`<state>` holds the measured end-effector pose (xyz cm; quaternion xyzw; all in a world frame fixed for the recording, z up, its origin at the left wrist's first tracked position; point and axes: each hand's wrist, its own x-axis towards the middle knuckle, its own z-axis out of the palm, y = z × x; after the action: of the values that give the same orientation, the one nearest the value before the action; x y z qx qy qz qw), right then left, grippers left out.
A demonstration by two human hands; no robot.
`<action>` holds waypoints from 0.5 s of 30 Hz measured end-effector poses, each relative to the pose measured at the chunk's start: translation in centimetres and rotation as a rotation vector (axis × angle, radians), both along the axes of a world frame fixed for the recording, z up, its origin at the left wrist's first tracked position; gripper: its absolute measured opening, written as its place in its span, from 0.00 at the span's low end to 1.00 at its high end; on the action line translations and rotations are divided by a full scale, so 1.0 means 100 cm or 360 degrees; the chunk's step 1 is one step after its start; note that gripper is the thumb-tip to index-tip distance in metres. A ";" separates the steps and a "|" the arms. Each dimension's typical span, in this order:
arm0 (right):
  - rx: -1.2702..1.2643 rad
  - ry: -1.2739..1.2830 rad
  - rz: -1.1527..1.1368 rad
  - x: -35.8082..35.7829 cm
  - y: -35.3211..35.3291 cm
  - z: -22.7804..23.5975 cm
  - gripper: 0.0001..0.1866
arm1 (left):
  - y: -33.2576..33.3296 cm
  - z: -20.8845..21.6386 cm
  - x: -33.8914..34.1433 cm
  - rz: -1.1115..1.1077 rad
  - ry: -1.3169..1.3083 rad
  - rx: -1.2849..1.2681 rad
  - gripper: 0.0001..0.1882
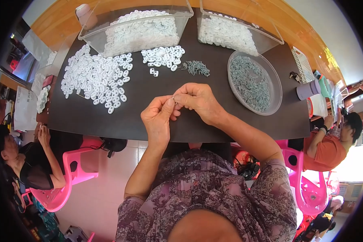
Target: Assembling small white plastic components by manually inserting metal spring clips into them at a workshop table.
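Above the dark table (149,117), near its front edge, my two hands meet fingertip to fingertip. My left hand (158,117) pinches a tiny pale piece, mostly covered by the fingers. The thumb and fingers of my right hand (199,101) close on the same spot; what they grip is hidden. Beyond my hands lies a small pile of grey screws (196,68). Next to it is a group of small white plastic pieces (163,56), with a couple set apart nearer me. A large heap of white oval two-holed pieces (94,74) spreads over the left side.
Two clear bins (139,34) (226,34) of white pieces stand along the back. A round clear tub (275,97) of screws sits at right, near a lidded cup (308,89). People sit on pink chairs (74,173) at left and right.
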<state>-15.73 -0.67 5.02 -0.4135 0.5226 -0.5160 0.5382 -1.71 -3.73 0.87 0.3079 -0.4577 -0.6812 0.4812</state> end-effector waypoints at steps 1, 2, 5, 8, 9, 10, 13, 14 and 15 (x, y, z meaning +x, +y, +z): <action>-0.0013 0.0063 0.0010 -0.002 0.000 0.001 0.08 | 0.000 -0.001 0.000 0.0015 -0.0008 0.0014 0.08; -0.0025 0.0126 0.0021 -0.003 -0.001 0.001 0.07 | -0.001 0.000 -0.001 0.0017 -0.0004 0.0015 0.08; -0.0386 0.1027 -0.0285 -0.021 -0.021 -0.009 0.06 | -0.002 0.002 -0.002 0.0035 -0.0018 0.0098 0.08; -0.0633 0.1723 -0.0417 -0.042 -0.050 -0.014 0.04 | -0.001 0.002 0.000 0.0047 0.0012 0.0110 0.07; -0.0634 0.1725 -0.0411 -0.045 -0.059 -0.019 0.04 | -0.002 0.000 0.001 0.0043 0.0010 0.0105 0.07; -0.0673 0.1900 -0.0408 -0.048 -0.066 -0.023 0.03 | -0.002 -0.001 0.001 0.0035 0.0008 0.0097 0.06; -0.0734 0.2163 -0.0364 -0.049 -0.079 -0.032 0.02 | -0.002 -0.004 0.001 0.0018 0.0052 0.0100 0.06; -0.0753 0.2249 -0.0330 -0.049 -0.082 -0.035 0.02 | -0.003 -0.004 0.001 0.0023 0.0054 0.0100 0.06; -0.0754 0.2249 -0.0326 -0.048 -0.085 -0.037 0.02 | -0.002 -0.004 0.001 0.0008 0.0048 0.0083 0.06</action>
<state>-20.56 -9.15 1.36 -0.7003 0.6544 -0.2740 -0.0794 -1.62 -3.97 0.45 0.3112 -0.4318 -0.6963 0.4815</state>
